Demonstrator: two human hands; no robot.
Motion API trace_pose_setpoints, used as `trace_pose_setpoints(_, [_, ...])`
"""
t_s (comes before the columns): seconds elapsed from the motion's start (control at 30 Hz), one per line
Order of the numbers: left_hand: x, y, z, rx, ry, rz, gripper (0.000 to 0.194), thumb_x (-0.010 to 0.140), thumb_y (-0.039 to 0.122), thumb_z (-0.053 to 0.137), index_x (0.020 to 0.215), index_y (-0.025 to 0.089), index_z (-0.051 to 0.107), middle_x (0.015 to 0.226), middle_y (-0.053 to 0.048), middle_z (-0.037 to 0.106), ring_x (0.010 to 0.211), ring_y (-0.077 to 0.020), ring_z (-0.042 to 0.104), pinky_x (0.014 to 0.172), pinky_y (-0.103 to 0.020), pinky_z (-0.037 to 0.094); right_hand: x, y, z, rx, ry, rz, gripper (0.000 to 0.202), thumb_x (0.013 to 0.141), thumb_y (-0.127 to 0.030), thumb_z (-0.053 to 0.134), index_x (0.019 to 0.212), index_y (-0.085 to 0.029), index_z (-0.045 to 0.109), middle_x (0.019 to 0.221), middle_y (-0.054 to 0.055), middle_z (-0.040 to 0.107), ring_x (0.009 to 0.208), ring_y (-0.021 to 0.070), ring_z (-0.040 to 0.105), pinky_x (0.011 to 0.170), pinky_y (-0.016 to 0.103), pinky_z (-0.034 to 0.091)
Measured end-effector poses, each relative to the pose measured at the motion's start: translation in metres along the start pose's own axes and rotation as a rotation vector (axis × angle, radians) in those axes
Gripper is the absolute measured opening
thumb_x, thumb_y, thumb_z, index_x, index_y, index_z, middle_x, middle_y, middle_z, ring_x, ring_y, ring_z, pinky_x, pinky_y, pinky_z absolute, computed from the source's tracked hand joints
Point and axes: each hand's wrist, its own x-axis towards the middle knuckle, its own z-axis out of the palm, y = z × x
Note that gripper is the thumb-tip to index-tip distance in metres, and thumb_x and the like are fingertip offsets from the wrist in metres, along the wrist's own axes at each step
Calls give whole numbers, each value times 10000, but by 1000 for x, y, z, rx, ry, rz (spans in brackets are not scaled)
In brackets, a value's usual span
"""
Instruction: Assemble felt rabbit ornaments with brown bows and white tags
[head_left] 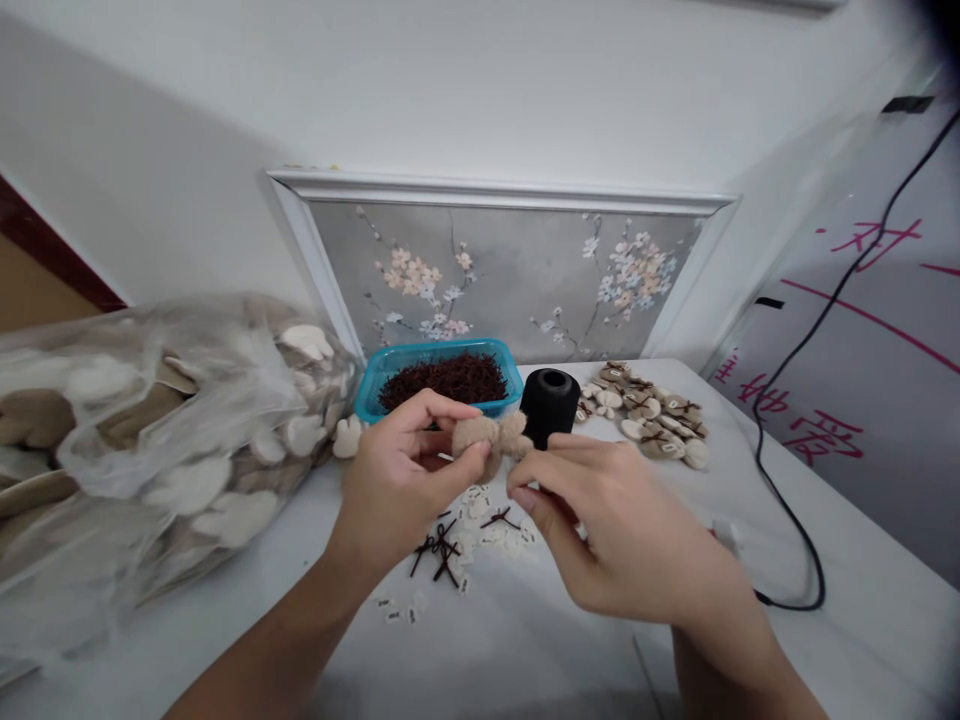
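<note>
A small tan plush bunny (478, 440) is held between the thumb and fingers of my left hand (409, 470), its ears pointing right. Close beside the ears, my right hand (600, 510) is closed in a pinch; whatever its fingertips hold is too small to make out. Below the hands, dark brown ribbon bows (442, 552) and many small white labels (474, 515) lie scattered on the white table (420, 670). Behind my left hand stands a blue plastic basket (364, 398) filled with more brown bows (450, 380).
A black thread cone (553, 400) stands right of the basket. Farther right lies a pile of plush pieces with bows and labels (660, 425). A large clear bag of plush pieces (172, 440) fills the left side. A black cable (761, 450) hangs down at the right.
</note>
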Motion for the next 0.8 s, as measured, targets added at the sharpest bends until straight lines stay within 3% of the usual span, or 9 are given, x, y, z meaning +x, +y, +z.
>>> trace_pose_setpoints(0.13, [-3, 2, 4, 3, -64, -22, 185, 667, 232, 744, 816, 186, 643, 631, -7, 652, 570, -139, 609, 494, -202, 494, 0, 2, -3, -8, 73, -18, 127, 871, -164, 458, 766, -209, 515, 632, 18, 553, 604, 165, 456, 537, 310, 294])
trace_pose_setpoints(0.43, [-8, 9, 9, 99, -246, 41, 75, 678, 161, 696, 738, 191, 661, 585, 28, 593, 504, -89, 511, 470, -169, 448, 7, 22, -6, 18, 76, -93, 175, 897, -137, 388, 775, -197, 498, 702, 40, 576, 697, 186, 474, 658, 340, 374])
trace_pose_setpoints(0.67, [-3, 7, -2, 70, -387, 108, 94, 720, 184, 700, 808, 213, 688, 648, 6, 634, 533, -109, 571, 497, -186, 481, 11, 37, -2, 175, 109, -143, 149, 891, -118, 422, 799, -195, 510, 698, 10, 559, 700, 154, 464, 657, 291, 391])
trace_pose_setpoints(0.8, [3, 5, -10, 143, -411, 189, 125, 739, 148, 685, 831, 230, 708, 746, -18, 684, 642, -140, 634, 555, -195, 499, 15, 42, 2, 302, 61, -143, 145, 894, -114, 451, 822, -197, 545, 745, 4, 593, 741, 139, 509, 653, 260, 406])
